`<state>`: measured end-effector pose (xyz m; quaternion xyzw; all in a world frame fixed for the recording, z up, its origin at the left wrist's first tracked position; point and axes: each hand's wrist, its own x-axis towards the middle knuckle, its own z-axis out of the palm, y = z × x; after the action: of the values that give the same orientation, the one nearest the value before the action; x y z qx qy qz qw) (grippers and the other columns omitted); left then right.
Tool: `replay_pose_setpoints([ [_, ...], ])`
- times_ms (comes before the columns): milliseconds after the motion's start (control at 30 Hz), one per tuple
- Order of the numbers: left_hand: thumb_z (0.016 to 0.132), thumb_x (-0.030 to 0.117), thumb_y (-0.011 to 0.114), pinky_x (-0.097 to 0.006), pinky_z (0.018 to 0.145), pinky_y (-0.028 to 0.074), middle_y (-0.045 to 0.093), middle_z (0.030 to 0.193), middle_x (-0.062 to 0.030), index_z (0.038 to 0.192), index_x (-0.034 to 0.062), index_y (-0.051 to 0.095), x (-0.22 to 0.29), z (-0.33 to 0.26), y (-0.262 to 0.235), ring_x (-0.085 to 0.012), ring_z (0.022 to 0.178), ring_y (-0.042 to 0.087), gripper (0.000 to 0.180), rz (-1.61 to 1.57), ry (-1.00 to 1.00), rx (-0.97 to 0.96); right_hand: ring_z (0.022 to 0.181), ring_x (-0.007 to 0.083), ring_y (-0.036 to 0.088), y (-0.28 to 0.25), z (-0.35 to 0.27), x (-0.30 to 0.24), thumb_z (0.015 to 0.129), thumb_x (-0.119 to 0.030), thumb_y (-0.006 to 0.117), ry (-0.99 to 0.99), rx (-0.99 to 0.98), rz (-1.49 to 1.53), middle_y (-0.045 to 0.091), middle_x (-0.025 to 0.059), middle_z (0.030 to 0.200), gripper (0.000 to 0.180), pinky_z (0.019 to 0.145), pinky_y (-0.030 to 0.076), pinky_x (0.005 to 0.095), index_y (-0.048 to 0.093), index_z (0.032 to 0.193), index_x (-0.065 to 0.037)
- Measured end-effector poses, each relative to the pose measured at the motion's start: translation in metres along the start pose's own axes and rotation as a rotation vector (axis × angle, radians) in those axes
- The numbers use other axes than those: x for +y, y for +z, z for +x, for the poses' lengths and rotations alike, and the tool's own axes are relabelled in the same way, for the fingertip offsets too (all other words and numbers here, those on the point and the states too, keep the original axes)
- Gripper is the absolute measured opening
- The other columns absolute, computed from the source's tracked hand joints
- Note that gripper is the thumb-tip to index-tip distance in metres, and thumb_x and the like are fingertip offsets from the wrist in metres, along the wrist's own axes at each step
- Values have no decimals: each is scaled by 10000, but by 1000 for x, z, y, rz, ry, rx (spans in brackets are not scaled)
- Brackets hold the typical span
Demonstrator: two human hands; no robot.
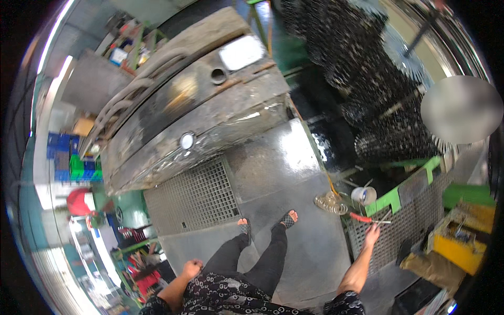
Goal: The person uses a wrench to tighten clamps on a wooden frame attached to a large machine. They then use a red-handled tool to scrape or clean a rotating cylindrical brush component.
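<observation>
The right hand [371, 234] was stretched out to the near edge of the perforated metal surface [415, 220], its fingers closed on a thin metal rod [382, 220] beside a red-handled tool [360, 217] lying there. The left hand [191, 268] hung loosely curled and empty at the person's side above the grey floor [310, 247]. A roll of tape [363, 195] and a coil of clear tubing [331, 202] sat just beyond the tool, near the surface's green frame [391, 198].

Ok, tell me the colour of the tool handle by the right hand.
Red: the tool handle lies on the mesh bench top just beyond the right hand, seen in the head view.
</observation>
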<state>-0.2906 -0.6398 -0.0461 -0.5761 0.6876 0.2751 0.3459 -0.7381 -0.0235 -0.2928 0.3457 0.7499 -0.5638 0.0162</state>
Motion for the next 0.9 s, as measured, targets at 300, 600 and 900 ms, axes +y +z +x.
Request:
replay_pose_setpoints([
  [300,884,367,621,-398,960,492,696,1115,-145,1172,96,660,79,54,-45,-331,1080,643,397,13,355,-83,537,136,539,57,-330,46,993,-266,559,750,-316,-141,608,46,711,243,490,472,296,584,885,-49],
  [600,794,194,697,-568,1154,231,490,1394,-158,1383,76,462,229,63,-178,-317,1348,420,645,634,1663,51,682,120,529,291,-503,-219,992,-288,545,-91,-1227,-652,581,32,715,307,640,448,311,616,1025,9],
  [900,861,326,670,-441,713,512,667,680,-159,813,65,664,231,73,-241,-338,698,689,266,27,1297,-189,1069,188,587,323,-584,-285,867,-210,737,-202,-915,-143,604,117,1204,623,940,470,330,451,1393,-38],
])
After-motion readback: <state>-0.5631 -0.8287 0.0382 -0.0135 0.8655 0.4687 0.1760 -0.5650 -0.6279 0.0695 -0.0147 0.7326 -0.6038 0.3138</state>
